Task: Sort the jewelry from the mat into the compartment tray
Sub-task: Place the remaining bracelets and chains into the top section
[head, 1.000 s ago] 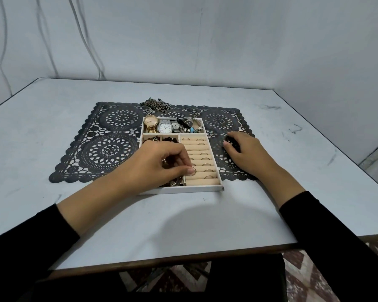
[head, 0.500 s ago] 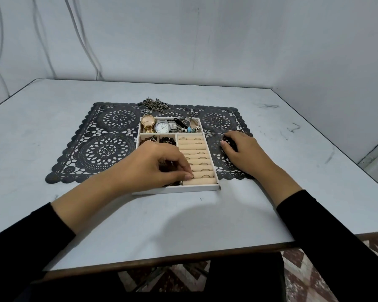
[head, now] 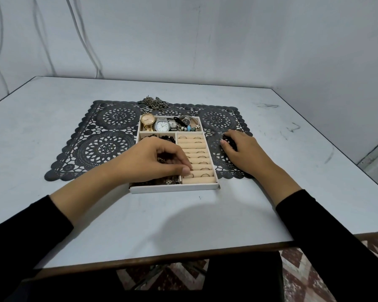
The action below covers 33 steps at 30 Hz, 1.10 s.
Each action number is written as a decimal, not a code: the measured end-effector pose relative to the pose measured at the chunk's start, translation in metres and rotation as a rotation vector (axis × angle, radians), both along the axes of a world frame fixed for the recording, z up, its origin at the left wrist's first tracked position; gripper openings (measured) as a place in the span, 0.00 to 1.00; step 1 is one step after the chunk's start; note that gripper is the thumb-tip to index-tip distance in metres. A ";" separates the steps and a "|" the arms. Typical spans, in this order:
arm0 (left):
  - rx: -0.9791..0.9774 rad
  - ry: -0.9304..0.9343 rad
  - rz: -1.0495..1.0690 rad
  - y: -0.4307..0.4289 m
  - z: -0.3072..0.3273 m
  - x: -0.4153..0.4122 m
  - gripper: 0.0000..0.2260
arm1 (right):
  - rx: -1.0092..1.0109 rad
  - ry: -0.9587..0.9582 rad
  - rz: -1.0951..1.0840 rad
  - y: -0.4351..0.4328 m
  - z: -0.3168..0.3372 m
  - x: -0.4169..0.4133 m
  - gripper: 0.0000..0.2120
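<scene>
The white compartment tray lies on the black lace mat. Its back compartment holds a gold watch, a silver watch and bracelets. Beige ring rolls on its right side carry several rings. My left hand hovers over the left compartments, thumb and fingertips pressed together just above a ring seated in the front slot. My right hand rests on the mat right of the tray, fingers curled round a black beaded bracelet. A bronze chain lies at the mat's back edge.
The grey table stands in a corner, with walls behind and to the right. Its front edge is near my body, above a patterned floor. Dark beads fill the tray's left compartments, partly hidden under my left hand.
My left thumb pushed the ring down into the front slot, then drew back slightly, leaving it seated. My right hand has stayed on the black bracelet.
</scene>
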State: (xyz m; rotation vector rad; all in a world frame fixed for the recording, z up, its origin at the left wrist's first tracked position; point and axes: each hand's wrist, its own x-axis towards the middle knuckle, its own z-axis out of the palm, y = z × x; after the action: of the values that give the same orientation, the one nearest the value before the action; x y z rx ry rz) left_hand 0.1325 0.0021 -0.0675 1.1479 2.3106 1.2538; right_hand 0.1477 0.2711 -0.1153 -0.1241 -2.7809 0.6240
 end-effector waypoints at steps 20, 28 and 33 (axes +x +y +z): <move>-0.094 -0.018 0.003 0.006 0.005 -0.004 0.04 | -0.019 -0.005 -0.010 -0.002 0.004 0.001 0.17; 0.217 0.058 0.299 -0.011 0.002 -0.029 0.04 | -0.092 0.033 -0.053 0.001 0.020 -0.010 0.17; 0.101 0.319 0.487 -0.030 -0.009 -0.083 0.06 | -0.204 0.063 -0.074 0.002 0.030 -0.037 0.16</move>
State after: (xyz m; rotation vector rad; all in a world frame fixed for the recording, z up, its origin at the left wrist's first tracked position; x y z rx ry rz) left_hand 0.0491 -0.0280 -0.0763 0.8935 2.9218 1.4443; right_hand 0.1112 0.2734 -0.0849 -0.2449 -2.6336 0.8762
